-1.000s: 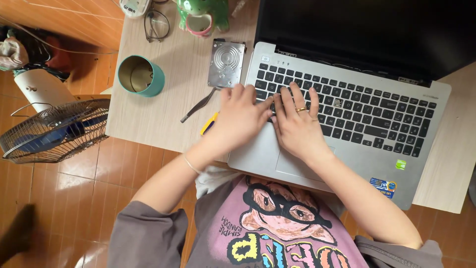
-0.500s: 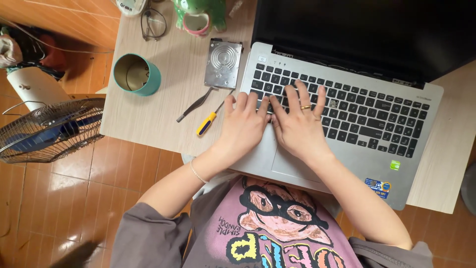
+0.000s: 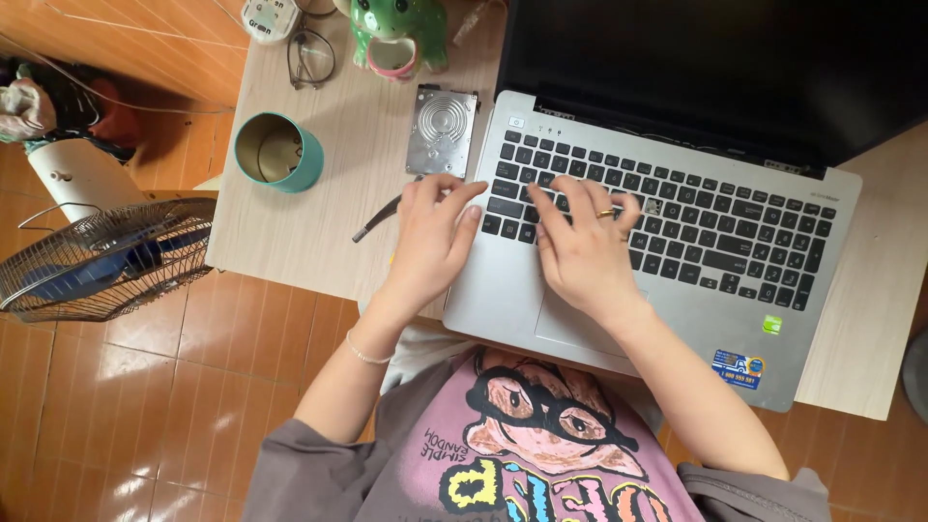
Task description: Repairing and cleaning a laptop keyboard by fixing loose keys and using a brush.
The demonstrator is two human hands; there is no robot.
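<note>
**Two hands on a laptop keyboard**

The silver laptop (image 3: 667,251) lies open under both hands, its dark screen tilted back beyond the fingertips and its front edge overhanging the near side of the bench (image 3: 319,213), close to the person's chest. The left hand (image 3: 430,237) rests at the keyboard's left end, fingers loosely spread, thumb touching the outer keys and the palm partly off the machine's edge. The right hand (image 3: 580,246) sits just beside it over the middle rows, fingers curled down onto the keys, a ring on one of them. Neither hand grips anything; both lie open and flat, near each other but not touching.

The laptop looks rigid and fairly heavy, with a smooth metal-like shell that could slide on the pale benchtop; the hinged screen is its fragile part. I would judge it best lifted by the base at both sides, never by the lid.

Just beyond the left hand lies a bare hard drive (image 3: 442,130), shiny platter side up, touching the laptop's left corner. A thin dark tool (image 3: 377,218) lies just left of that hand. Farther out to the left stands a teal cup (image 3: 278,152), and past the drive a green frog-shaped pot (image 3: 398,34) and a pair of glasses (image 3: 311,56). Well off to the left, on the tiled floor, a wire-caged fan (image 3: 101,259) stands beside the bench.
</note>
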